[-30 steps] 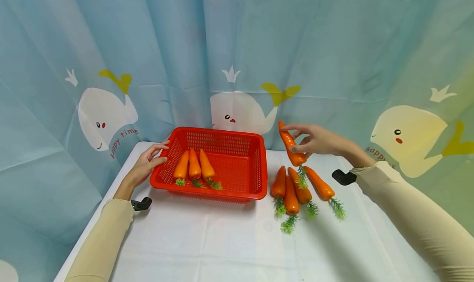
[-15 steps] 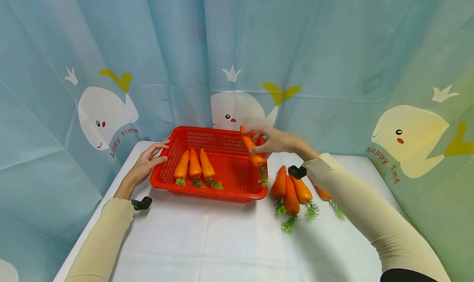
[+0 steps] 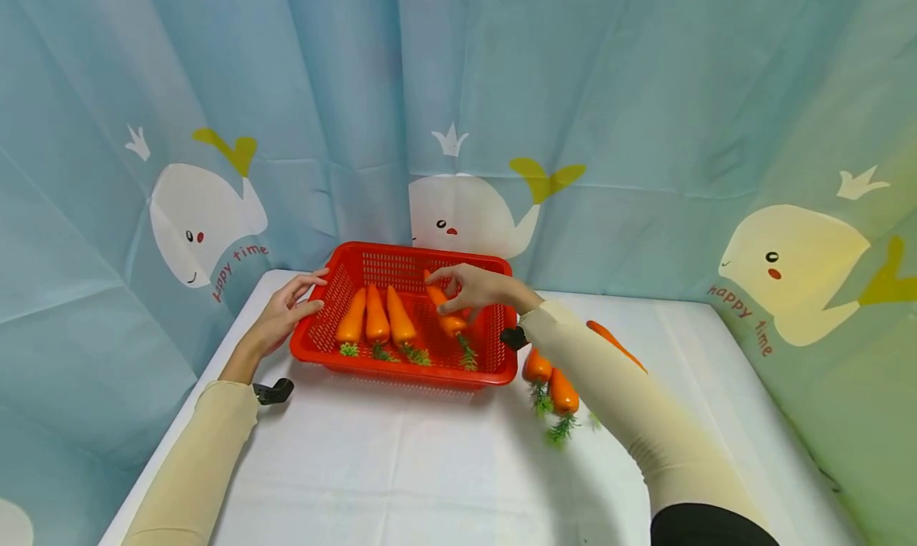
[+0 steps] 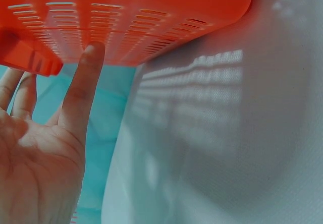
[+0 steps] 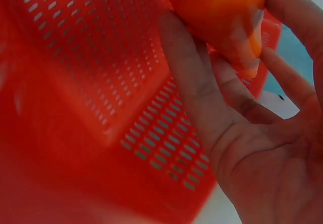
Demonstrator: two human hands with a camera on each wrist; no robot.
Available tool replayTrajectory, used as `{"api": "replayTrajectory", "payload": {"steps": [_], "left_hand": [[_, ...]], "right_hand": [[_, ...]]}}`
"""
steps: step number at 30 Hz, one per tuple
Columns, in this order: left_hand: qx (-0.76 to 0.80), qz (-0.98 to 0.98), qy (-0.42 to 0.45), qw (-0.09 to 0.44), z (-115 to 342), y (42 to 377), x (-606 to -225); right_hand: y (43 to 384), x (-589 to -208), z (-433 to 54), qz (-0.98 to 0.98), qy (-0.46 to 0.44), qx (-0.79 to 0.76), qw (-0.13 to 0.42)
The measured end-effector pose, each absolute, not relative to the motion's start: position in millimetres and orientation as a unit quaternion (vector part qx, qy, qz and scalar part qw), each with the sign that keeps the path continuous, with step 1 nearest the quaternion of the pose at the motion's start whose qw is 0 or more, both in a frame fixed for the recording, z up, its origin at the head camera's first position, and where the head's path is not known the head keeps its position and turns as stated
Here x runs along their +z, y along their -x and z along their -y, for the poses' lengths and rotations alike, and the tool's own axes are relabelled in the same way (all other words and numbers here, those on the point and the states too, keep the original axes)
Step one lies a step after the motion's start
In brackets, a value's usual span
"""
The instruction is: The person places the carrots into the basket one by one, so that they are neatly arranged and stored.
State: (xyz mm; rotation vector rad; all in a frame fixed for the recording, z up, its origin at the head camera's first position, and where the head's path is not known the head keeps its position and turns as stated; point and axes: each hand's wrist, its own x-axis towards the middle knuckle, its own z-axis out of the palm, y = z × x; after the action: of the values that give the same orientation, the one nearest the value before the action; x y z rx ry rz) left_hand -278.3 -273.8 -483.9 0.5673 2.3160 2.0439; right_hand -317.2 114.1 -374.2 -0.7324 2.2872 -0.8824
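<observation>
My right hand (image 3: 469, 287) is over the right part of the red plastic basket (image 3: 423, 376). It pinches an orange carrot (image 3: 451, 325) by its sides, with the green leafy top hanging toward me. In the right wrist view the carrot (image 5: 222, 12) is between thumb and fingers, in front of the basket's slotted wall (image 5: 166, 133). Inside the basket, three carrots (image 3: 376, 317) lie side by side at the left. My left hand (image 3: 275, 319) rests its straight fingers at the left rim; in the left wrist view the thumb (image 4: 88, 67) touches the slotted outer wall (image 4: 126, 22).
More carrots (image 3: 563, 391) with green tops lie on the white table (image 3: 344, 482) right of the basket, partly hidden by my right sleeve (image 3: 609, 395). One carrot (image 3: 612, 343) shows beyond the sleeve. A blue curtain (image 3: 630, 92) with whale prints hangs behind the table.
My right hand has carried the carrot leftward from above the pile on the table, over the right rim and down into the basket. The left hand stays at the left rim.
</observation>
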Motion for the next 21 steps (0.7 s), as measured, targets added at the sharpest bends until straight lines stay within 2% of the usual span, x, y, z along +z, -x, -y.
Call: {"api": "replayTrajectory", "payload": {"steps": [21], "left_hand": [[0.653, -0.737, -0.172, 0.009, 272.5, 280.3, -484.2]], "right_hand": [[338.3, -423.5, -67.6, -0.849, 0.154, -0.361, 0.355]]}}
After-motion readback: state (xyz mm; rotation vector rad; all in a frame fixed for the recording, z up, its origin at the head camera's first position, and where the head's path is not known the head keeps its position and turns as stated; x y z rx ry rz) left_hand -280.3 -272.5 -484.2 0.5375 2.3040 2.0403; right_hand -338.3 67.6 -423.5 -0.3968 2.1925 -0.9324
